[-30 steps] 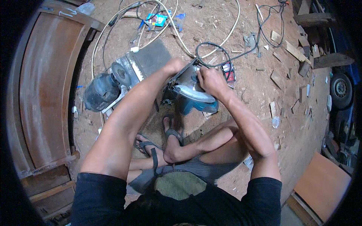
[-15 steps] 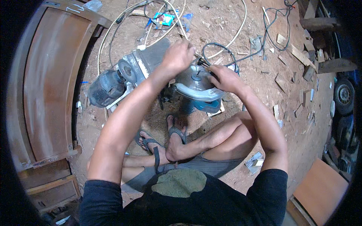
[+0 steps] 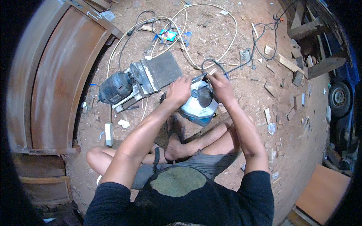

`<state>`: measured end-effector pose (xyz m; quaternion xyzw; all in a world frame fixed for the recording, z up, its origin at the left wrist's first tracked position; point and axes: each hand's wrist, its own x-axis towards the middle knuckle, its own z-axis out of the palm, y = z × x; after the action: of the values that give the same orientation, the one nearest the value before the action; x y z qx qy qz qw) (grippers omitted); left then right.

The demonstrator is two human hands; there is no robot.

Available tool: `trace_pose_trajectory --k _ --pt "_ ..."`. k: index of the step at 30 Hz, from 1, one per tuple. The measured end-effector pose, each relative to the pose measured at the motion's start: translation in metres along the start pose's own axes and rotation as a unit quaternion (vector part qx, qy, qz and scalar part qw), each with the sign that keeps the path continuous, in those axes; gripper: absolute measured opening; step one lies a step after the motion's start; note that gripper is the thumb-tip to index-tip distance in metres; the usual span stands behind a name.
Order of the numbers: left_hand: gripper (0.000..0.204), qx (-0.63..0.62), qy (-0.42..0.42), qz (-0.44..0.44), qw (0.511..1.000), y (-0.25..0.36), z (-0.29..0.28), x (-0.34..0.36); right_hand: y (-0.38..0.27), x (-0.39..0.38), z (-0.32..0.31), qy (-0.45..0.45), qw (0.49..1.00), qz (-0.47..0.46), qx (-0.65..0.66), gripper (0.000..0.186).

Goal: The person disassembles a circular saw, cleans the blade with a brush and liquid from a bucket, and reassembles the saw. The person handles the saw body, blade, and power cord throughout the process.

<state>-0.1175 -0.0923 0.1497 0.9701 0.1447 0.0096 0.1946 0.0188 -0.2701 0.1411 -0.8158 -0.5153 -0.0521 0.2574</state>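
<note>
The left hand [image 3: 180, 90] has dropped to the saw [image 3: 195, 105]; both hands' fingers [image 3: 186, 80] curl, their grip unclear.

Single head-worn fisheye view, upright, facing steeply down.
The left hand [image 3: 180, 90] and right hand [image 3: 221, 89] show fairly close at centre frame; the black shirt [image 3: 226, 203], nearer the lens, fills the bottom; a wooden panel [image 3: 66, 79] bends along the left edge.
</note>
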Motion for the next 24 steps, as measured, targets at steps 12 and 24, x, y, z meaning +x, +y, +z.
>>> trace_pose_trajectory --k 12,24 --pt "0.034 -0.036 -0.02 0.132 0.99 -0.016 -0.017 -0.071 -0.093 -0.062 -0.028 0.095 0.812 0.308 0.487 0.023" --pt "0.035 -0.08 -0.004 0.111 0.991 -0.017 -0.017 -0.083 -0.109 -0.032 -0.009 0.115 0.898 0.23 0.356 0.02"
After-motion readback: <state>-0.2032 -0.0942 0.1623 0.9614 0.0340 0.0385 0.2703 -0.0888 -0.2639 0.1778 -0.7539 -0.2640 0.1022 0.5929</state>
